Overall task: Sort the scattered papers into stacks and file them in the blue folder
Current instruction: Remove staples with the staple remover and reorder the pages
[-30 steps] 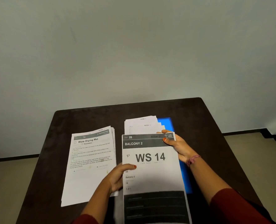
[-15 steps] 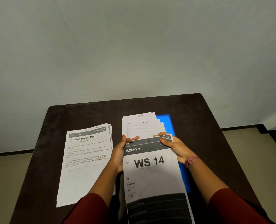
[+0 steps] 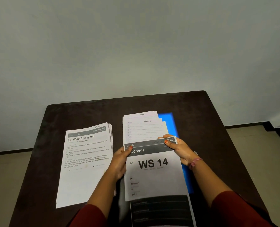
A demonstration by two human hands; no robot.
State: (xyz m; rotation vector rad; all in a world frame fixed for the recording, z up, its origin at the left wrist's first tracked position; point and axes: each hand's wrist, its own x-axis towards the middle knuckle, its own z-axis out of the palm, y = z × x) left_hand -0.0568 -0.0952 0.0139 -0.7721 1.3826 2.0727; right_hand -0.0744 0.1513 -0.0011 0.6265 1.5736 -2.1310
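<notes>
held sheet [image 3: 154, 171] "ws 14" (header "balcony 2"), left stack [image 3: 86, 161] "wipe drying mat"

Blue folder [image 3: 168, 122] mostly under papers, WS 14 sheet [image 3: 154, 176] cut off by bottom edge, small print illegible.

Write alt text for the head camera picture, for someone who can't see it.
Both hands, left hand and right hand, hold the top corners of a "WS 14" sheet over a blue folder on a dark table. A "Wipe Drying Mat" stack lies to the left.

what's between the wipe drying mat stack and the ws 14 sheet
In the head view, the left hand gripping the WS 14 sheet beside the Wipe Drying Mat stack, and dark table.
</notes>
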